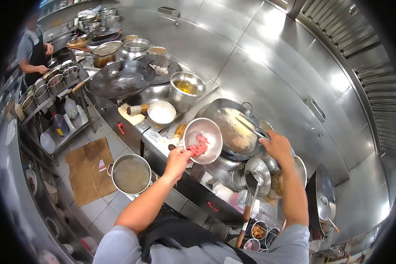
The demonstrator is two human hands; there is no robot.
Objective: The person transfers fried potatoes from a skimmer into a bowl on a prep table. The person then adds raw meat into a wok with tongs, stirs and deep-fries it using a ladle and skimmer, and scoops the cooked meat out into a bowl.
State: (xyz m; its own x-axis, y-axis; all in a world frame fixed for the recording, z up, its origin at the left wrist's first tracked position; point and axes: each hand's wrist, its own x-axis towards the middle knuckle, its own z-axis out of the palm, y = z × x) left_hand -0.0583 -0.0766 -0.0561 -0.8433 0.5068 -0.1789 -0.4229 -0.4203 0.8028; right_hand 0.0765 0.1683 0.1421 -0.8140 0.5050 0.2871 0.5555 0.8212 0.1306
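Note:
My left hand [178, 162] is closed on the near rim of a steel bowl [212, 128], which tilts toward me beside the wok. Strips of raw red meat [199, 145] lie in the bowl, near my fingers. My right hand [276, 144] grips dark tongs [247, 124] that reach into the wok; their exact shape is hard to make out. Pale, foaming oil [233, 125] with food in it fills the middle of the dark wok [214, 111]. My right fingers are closed round the tongs near the wok's right rim.
A steel pot of yellow oil [187, 87] and a bowl of white powder [161, 112] stand left of the wok. A perforated strainer [258, 177] and a wooden-handled ladle [247, 214] lie near my right forearm. A pot of cloudy liquid [131, 174] stands lower left. Another person [33, 55] works far left.

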